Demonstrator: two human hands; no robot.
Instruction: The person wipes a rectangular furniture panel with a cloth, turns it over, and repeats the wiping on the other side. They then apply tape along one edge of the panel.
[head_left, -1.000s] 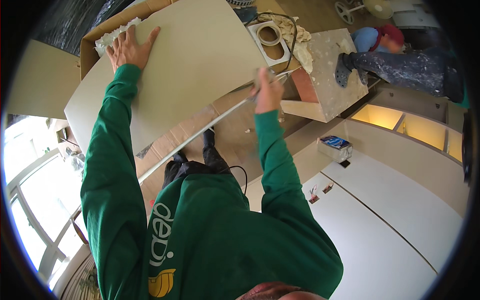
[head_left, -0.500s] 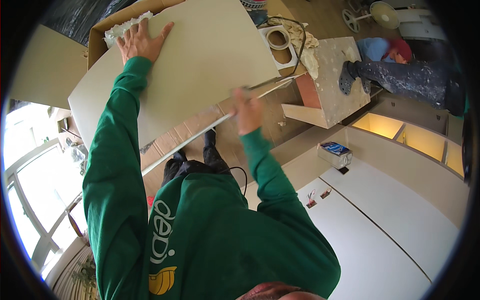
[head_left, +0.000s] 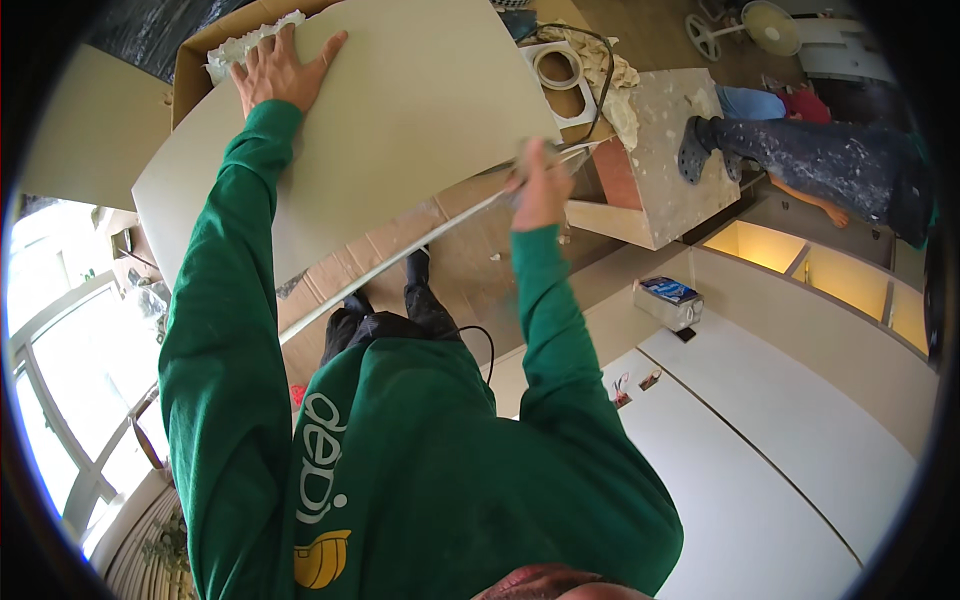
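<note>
A large beige panel (head_left: 400, 110) lies in front of me, its near edge running from the lower left up to the right. My left hand (head_left: 280, 72) rests flat on its far left part, fingers spread and thumb out. At the panel's right near corner, my right hand (head_left: 541, 190) is closed and smeared by motion. Something small and greyish shows at its fingers, too blurred to name. A long pale strip (head_left: 400, 262) runs slantwise below the panel's edge and passes behind my right hand.
Beyond the panel stands an open cardboard box (head_left: 195, 98). To the right are a tape roll (head_left: 557, 69), a black cable (head_left: 607, 80) and a spattered wooden box (head_left: 675, 150), with another person's clog (head_left: 692, 152) on it. Cardboard (head_left: 470, 240) covers the floor by my feet.
My right hand has moved right and away from me along the panel's near edge. My left hand stays flat on the panel. At the far right, another person's bare forearm has come into view.
</note>
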